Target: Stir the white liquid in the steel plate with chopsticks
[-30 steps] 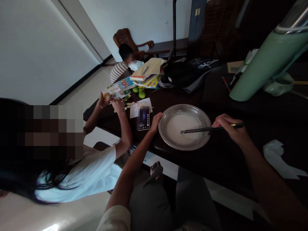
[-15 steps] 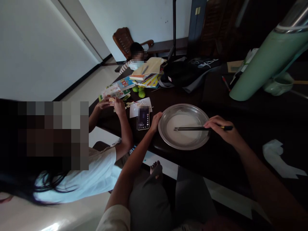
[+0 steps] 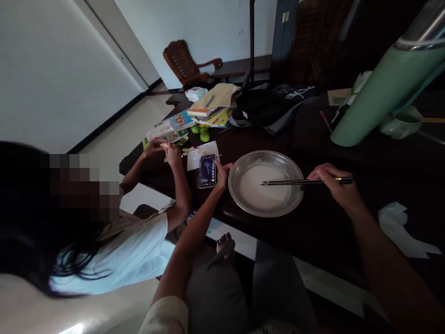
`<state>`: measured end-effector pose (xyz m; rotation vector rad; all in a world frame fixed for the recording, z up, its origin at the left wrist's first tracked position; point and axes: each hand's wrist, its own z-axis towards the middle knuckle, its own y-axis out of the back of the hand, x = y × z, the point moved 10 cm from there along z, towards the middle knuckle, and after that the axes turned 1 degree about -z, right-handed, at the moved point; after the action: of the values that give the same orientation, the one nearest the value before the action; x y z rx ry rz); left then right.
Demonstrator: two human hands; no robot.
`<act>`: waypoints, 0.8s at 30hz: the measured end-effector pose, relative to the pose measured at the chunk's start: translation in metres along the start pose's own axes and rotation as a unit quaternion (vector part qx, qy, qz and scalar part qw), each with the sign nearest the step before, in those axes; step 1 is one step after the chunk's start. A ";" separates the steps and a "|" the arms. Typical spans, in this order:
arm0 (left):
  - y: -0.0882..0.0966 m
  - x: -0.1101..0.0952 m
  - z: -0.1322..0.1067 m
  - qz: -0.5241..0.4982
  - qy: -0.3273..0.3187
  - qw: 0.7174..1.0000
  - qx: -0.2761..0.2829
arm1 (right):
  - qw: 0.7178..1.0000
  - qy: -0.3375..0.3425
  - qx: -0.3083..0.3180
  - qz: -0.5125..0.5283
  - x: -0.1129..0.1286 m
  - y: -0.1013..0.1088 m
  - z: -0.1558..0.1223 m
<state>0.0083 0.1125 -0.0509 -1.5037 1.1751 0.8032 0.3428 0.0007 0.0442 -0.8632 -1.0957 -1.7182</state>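
A round metal basin (image 3: 239, 199) stands on the dark table, holding a milky white liquid (image 3: 259, 197). My right hand (image 3: 335, 185) is closed around a pair of dark chopsticks (image 3: 295, 182), whose tips reach over the liquid; whether they dip in cannot be made out. Between the basin and a lit phone (image 3: 207, 170) is my left hand (image 3: 221, 175). Its thumb is apart from the fingers and lies at the phone's right edge, while a fingertip points to the basin's rim, perhaps touching it.
To my left, another person's hands (image 3: 163, 149) hold a small pale piece. Past the phone lie white paper (image 3: 212, 148) with pale bits, green citrus fruits (image 3: 204, 134) and stacked books (image 3: 212, 113). A green thermos (image 3: 371, 97) and crumpled tissue (image 3: 399, 227) are at right.
My left hand has come off the basin's rim, its thumb now at the phone, whose screen picture differs. My right hand has drawn the chopsticks rightward. The person at the far end is gone from view.
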 end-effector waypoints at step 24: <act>-0.003 -0.006 -0.004 0.017 -0.006 1.000 -0.018 | 1.000 -0.006 -0.021 0.002 -0.008 0.007 0.000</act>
<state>0.0094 0.1103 -0.0430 -1.5095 1.1863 0.8596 0.3521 0.0019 0.0398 -0.9015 -1.0686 -1.7409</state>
